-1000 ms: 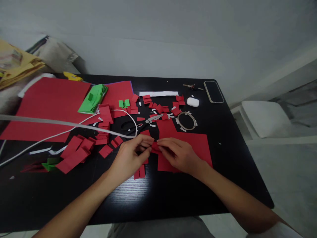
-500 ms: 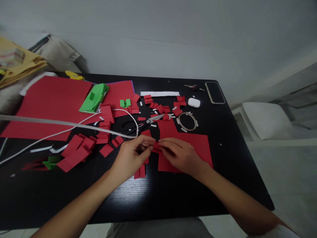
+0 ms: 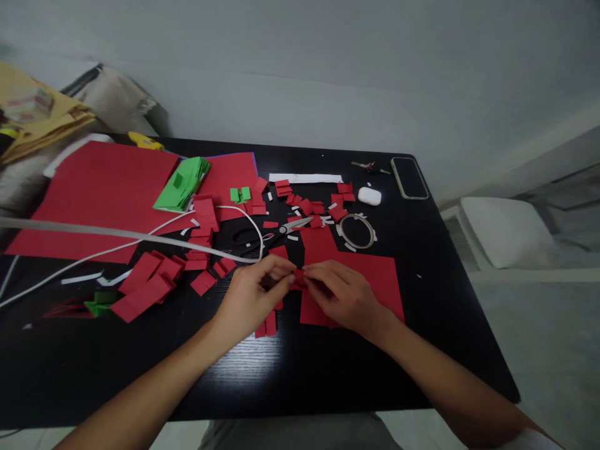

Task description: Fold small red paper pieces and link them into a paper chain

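My left hand [image 3: 253,295] and my right hand [image 3: 342,295] meet at the middle of a black table [image 3: 290,369]. Both pinch a small red paper piece [image 3: 298,277] between their fingertips. Under my right hand lies a larger red paper sheet [image 3: 375,275]. Two small red strips [image 3: 265,325] lie just below my left hand. Black-handled scissors [image 3: 267,236] rest just beyond my fingers.
Many cut red paper pieces [image 3: 154,281] are scattered left and behind. Big red sheets [image 3: 103,194], a green paper stack [image 3: 182,184], white cables [image 3: 140,240], a tape ring [image 3: 357,230], an earbud case [image 3: 370,196], a phone [image 3: 409,178] and a white strip [image 3: 305,178] lie farther back.
Both hands stay pinched on the small red piece; fingers shift only slightly. The view has drifted a little.
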The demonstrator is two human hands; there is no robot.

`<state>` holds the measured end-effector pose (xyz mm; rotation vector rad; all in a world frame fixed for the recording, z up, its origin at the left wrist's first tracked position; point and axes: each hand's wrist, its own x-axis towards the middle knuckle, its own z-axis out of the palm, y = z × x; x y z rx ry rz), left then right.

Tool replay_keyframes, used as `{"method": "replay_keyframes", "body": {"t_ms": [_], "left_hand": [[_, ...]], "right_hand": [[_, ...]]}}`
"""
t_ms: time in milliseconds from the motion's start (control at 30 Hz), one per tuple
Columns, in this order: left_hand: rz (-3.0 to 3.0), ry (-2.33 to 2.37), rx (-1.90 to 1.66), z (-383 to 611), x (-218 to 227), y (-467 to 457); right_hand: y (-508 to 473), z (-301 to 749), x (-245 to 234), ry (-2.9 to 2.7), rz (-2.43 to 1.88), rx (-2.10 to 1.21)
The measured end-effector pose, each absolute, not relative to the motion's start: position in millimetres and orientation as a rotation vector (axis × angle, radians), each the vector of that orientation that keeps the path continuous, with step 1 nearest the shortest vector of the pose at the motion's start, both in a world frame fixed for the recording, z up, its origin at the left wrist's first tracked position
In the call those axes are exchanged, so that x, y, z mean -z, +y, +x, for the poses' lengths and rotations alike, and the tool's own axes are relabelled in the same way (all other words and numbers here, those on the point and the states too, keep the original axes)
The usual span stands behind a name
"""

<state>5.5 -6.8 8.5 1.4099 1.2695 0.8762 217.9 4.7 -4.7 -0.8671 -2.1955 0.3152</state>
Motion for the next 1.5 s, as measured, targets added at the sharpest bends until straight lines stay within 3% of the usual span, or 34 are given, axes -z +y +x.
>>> {"method": "replay_keyframes", "body": {"t_ms": [1167,1500], "left_hand": [[1.392,1.26,-0.888,7.9,-7.9,-7.3],[1.557,1.221,-0.829,7.7,-13.1,-9.7]], "right_hand": [[7.5,225.1,5.1,-2.269,-0.595,-0.23],[6.4,220.1,-2.2,-2.241,-0.69,-0.265]]}}
